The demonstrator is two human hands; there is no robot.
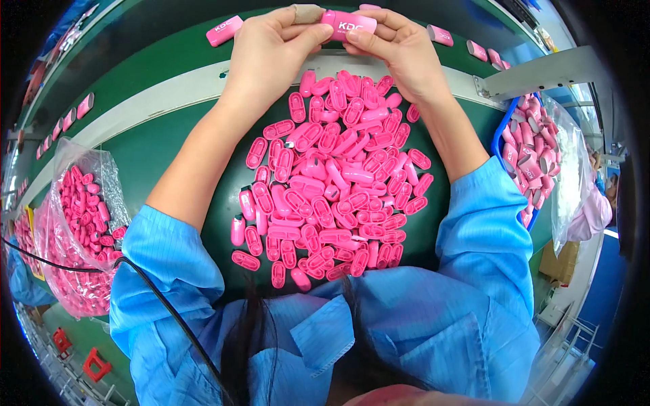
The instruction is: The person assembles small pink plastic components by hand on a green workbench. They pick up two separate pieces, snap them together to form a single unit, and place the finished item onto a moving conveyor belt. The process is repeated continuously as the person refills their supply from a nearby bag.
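Both my hands hold one small pink plastic casing [349, 24] with white print, lying sideways at the far side of the bench. My left hand [283, 34] pinches its left end between thumb and fingers; a tan wrap [308, 13] covers one finger. My right hand [393, 35] grips its right end, thumb along the near side. Below my hands a heap of pink oval caps [338, 183] spreads over the green bench top [217, 210]. Many show their hollow inner side, others their smooth outside.
A pale rail [196, 84] divides bench from a green belt, where pink casings [225, 31] lie apart. Clear bag [51, 271] at left holds pink caps. Blue bin [499, 132] at right holds printed casings. A metal bracket [542, 73] juts in; a black cable [169, 304] crosses my left sleeve.
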